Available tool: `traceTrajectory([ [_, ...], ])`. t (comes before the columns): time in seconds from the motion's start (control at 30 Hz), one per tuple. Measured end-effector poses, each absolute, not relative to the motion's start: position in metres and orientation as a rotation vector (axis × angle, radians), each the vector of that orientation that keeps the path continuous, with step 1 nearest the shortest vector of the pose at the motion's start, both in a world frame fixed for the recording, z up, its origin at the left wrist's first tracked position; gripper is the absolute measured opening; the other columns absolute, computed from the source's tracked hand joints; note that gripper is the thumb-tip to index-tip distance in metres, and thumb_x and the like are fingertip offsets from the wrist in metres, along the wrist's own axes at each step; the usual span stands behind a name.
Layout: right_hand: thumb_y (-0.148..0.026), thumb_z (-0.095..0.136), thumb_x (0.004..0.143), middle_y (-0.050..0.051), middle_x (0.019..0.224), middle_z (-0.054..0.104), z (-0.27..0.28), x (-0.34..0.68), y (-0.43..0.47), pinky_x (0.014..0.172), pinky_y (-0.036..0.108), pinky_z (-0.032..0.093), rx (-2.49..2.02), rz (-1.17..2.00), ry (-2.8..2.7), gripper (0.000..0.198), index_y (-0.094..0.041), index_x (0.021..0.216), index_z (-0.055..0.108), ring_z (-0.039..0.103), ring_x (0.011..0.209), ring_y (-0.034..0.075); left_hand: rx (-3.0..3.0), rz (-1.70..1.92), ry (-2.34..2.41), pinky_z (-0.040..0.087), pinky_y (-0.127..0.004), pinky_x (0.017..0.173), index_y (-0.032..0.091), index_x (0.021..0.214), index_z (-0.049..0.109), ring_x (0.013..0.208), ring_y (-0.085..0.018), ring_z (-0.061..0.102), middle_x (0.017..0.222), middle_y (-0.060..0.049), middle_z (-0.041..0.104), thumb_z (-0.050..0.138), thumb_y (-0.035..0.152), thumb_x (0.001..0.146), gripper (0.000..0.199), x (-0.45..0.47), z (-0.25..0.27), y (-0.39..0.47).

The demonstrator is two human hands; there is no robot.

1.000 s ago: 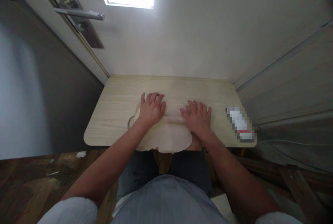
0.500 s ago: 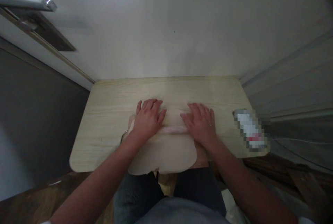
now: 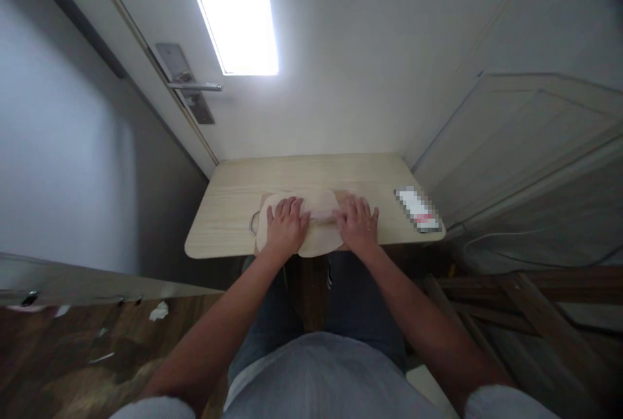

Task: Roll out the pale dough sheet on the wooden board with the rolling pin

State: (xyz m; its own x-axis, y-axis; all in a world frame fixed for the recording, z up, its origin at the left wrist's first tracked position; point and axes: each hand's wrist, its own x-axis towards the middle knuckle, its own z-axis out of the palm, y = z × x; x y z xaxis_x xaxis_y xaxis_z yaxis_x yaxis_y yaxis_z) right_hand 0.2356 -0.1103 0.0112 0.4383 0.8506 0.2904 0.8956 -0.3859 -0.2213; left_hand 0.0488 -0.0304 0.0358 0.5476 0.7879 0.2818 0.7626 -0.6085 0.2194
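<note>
A pale, thin sheet of dough (image 3: 318, 242) lies over a wooden cutting board (image 3: 344, 197) with a metal loop handle (image 3: 252, 223) at its left end. Across the dough runs a light rolling pin (image 3: 322, 215), its ends covered by my hands. My left hand (image 3: 286, 226) lies palm down over the pin's left part, fingers stretched forward and apart. Over the right part rests my right hand (image 3: 357, 223), also palm down, fingers spread and slightly blurred. The dough's near edge reaches the table's front edge.
The narrow wooden table (image 3: 228, 202) stands against a white door with a metal lever handle (image 3: 195, 87) and a bright window pane (image 3: 243, 10). A pixelated phone-like object (image 3: 418, 210) lies at the table's right end. Wooden beams (image 3: 525, 296) are at the lower right.
My view has tilted up and drawn back, showing more door and floor. Both hands stay on the rolling pin. Less dough shows on the near side of the pin.
</note>
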Motion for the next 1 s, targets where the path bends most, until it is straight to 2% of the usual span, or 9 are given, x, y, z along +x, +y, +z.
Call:
traceTrajectory([
  [0.2, -0.056, 0.035, 0.103, 0.015, 0.158, 0.041, 0.010, 0.234, -0.101, 0.116, 0.068, 0.020, -2.385, -0.044, -1.563, 0.061, -0.020, 0.151, 0.044, 0.028, 0.148, 0.037, 2.711, 0.459, 1.396, 0.025, -0.063, 0.118, 0.024, 0.146, 0.048, 0.147, -0.034, 0.036, 0.157, -0.012, 0.046, 0.030, 0.050, 0.104, 0.053, 0.060, 0.027, -0.020],
  [0.5, -0.060, 0.030, 0.102, 0.016, 0.157, 0.043, 0.012, 0.253, -0.041, 0.116, 0.069, 0.013, -2.409, -0.090, -1.591, 0.065, -0.019, 0.151, 0.046, 0.029, 0.147, 0.039, 2.679, 0.468, 1.426, 0.025, -0.064, 0.118, 0.025, 0.144, 0.051, 0.145, -0.033, 0.038, 0.154, -0.011, 0.048, 0.030, 0.048, 0.104, 0.050, 0.079, 0.025, 0.037],
  [0.67, -0.063, 0.033, 0.100, 0.015, 0.156, 0.045, 0.013, 0.266, -0.004, 0.116, 0.066, 0.017, -2.459, 0.020, -1.579, 0.067, -0.022, 0.152, 0.045, 0.034, 0.144, 0.038, 2.645, 0.406, 1.397, 0.027, -0.070, 0.114, 0.025, 0.142, 0.052, 0.143, -0.033, 0.039, 0.153, -0.012, 0.049, 0.031, 0.046, 0.104, 0.049, 0.090, 0.024, 0.074],
  [1.0, -0.068, 0.033, 0.098, 0.015, 0.153, 0.049, 0.014, 0.277, 0.022, 0.114, 0.062, 0.022, -2.472, 0.116, -1.606, 0.071, -0.022, 0.151, 0.046, 0.037, 0.142, 0.038, 2.620, 0.393, 1.416, 0.026, -0.066, 0.116, 0.023, 0.138, 0.055, 0.139, -0.032, 0.044, 0.150, -0.014, 0.052, 0.031, 0.045, 0.104, 0.047, 0.100, 0.026, 0.096],
])
